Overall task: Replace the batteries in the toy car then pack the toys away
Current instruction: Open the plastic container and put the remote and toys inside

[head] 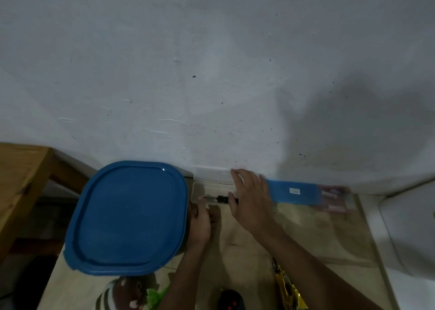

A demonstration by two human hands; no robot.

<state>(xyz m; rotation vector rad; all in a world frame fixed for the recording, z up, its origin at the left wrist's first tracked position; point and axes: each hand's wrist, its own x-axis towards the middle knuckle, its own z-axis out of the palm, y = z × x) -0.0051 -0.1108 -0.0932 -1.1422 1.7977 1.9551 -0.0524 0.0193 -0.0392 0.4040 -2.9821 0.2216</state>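
A clear plastic case (pixel 213 187) lies open against the wall, its lid (pixel 211 174) leaning back. A black screwdriver (pixel 217 198) lies inside it. My left hand (pixel 202 220) grips the case's front left edge, thumb on the rim and fingers curled. My right hand (pixel 249 199) hovers flat over the case's right end with fingers spread; its thumb is by the screwdriver's handle. A blue battery pack (pixel 294 192) lies to the right along the wall. A yellow toy car (pixel 286 286) and a black remote (pixel 231 300) sit at the bottom edge.
A large tub with a blue lid (pixel 127 218) stands at the left, touching my left hand. A striped plush toy (pixel 124 293) lies below it. The wooden table (pixel 306 234) ends at a white surface (pixel 409 227) on the right. A wooden frame (pixel 21 180) stands far left.
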